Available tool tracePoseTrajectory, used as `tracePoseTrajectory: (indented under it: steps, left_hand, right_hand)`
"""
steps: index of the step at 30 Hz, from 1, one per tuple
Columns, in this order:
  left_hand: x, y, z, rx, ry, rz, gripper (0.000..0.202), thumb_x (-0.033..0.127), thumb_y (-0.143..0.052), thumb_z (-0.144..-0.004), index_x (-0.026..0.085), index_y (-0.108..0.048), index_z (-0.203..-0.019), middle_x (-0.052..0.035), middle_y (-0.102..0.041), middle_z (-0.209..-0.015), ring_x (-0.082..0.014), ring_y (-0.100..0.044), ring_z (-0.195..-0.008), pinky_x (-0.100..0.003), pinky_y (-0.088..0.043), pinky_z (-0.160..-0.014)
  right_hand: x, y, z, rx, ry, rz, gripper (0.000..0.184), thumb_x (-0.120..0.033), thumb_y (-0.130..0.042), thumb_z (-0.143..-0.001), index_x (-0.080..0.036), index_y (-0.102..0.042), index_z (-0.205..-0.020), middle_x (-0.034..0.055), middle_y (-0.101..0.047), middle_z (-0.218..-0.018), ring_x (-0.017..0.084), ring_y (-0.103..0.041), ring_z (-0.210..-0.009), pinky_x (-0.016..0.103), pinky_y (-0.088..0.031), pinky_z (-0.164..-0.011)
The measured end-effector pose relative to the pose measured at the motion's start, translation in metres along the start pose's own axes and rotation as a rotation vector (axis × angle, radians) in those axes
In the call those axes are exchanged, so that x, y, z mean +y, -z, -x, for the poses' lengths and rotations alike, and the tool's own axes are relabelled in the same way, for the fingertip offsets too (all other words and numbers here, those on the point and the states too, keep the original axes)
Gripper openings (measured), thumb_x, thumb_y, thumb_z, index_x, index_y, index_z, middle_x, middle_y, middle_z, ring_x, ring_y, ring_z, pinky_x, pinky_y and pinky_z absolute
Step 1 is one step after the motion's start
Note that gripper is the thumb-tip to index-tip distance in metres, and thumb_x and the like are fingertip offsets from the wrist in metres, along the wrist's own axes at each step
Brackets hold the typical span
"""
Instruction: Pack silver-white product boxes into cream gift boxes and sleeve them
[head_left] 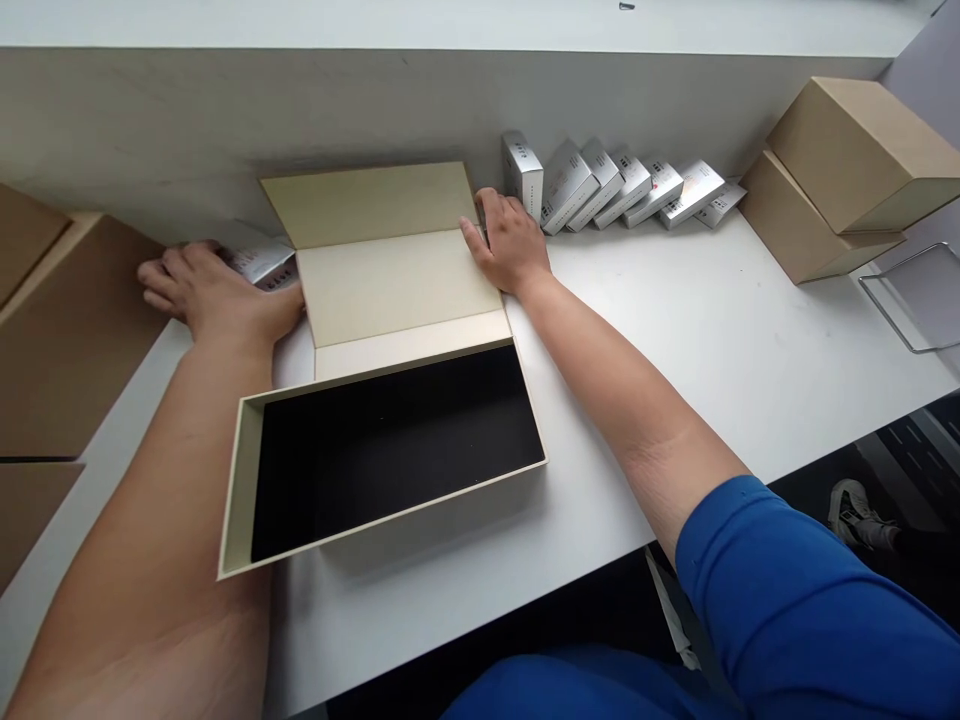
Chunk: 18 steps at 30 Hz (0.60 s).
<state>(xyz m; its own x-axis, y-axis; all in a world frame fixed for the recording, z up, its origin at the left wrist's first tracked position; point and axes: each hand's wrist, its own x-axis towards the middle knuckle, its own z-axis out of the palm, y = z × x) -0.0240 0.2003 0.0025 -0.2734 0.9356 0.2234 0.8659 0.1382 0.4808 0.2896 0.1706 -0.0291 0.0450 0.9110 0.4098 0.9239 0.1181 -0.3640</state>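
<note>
An open beige gift box [247, 480] with a black inside lies on the white table, its hinged lid [375, 250] folded back against the wall. My left hand [206, 290] rests palm down to the left of the lid, fingers curled over a small silver carton [262, 265]. My right hand [510, 245] sits at the lid's right edge, fingers stretched against it, just left of a row of small silver cartons [622, 185] leaning along the wall.
Two closed tan boxes [840, 170] are stacked at the far right, with a wire stand [911, 300] beside them. More tan cardboard boxes [60, 330] stand at the left edge. The white table [720, 350] ends at the right front over a dark floor.
</note>
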Motion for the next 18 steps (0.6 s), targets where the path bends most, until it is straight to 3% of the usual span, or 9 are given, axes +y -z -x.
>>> tracePoseTrajectory:
  steps: [2,5,9,13,18]
  left_hand:
    - [-0.001,-0.004,-0.006,0.007,0.014,-0.005,0.094,0.046,-0.096,-0.063,0.008,-0.046,-0.133,-0.0263,-0.044,-0.164,-0.0461,-0.031,-0.157,-0.061,-0.011,-0.135]
    - [-0.003,-0.010,-0.015,0.004,0.034,0.045,0.092,0.028,-0.095,-0.060,0.011,-0.039,-0.131,-0.0246,-0.043,-0.160,-0.0429,-0.035,-0.155,-0.058,-0.017,-0.134]
    - [-0.006,-0.010,-0.015,-0.013,-0.033,0.163,0.082,0.011,-0.087,-0.059,0.019,-0.032,-0.120,-0.0230,-0.040,-0.155,-0.0359,-0.038,-0.153,-0.048,-0.027,-0.132]
    - [-0.010,-0.004,-0.006,-0.016,-0.034,0.206,0.082,0.011,-0.088,-0.055,0.031,-0.020,-0.097,-0.0173,-0.039,-0.149,-0.0354,-0.040,-0.150,-0.048,-0.027,-0.132]
    - [-0.018,0.001,0.007,-0.004,-0.010,0.205,0.090,0.012,-0.090,-0.054,0.034,-0.011,-0.091,-0.0097,-0.039,-0.139,-0.0315,-0.044,-0.144,-0.047,-0.032,-0.129]
  right_hand:
    - [0.003,-0.002,-0.002,-0.002,-0.035,-0.015,0.087,-0.074,0.003,-0.109,-0.017,-0.052,-0.147,0.0156,-0.062,-0.136,0.035,-0.055,-0.148,0.060,-0.043,-0.126]
    - [0.004,-0.002,-0.003,-0.026,-0.090,-0.016,0.103,-0.082,0.010,-0.102,-0.016,-0.054,-0.150,0.0177,-0.057,-0.150,0.039,-0.053,-0.150,0.064,-0.043,-0.124]
    - [0.000,0.004,-0.007,-0.115,-0.152,0.023,0.102,-0.086,0.002,-0.102,-0.021,-0.052,-0.160,0.0138,-0.040,-0.175,0.042,-0.048,-0.154,0.066,-0.043,-0.124]
    - [-0.005,0.012,-0.008,-0.184,-0.181,0.035,0.099,-0.087,-0.005,-0.102,-0.024,-0.043,-0.170,0.0094,-0.030,-0.182,0.042,-0.044,-0.158,0.063,-0.041,-0.126]
    - [-0.011,0.019,-0.002,-0.194,-0.183,0.030,0.102,-0.087,-0.003,-0.102,-0.023,-0.040,-0.172,0.0076,-0.030,-0.183,0.040,-0.047,-0.156,0.059,-0.043,-0.126]
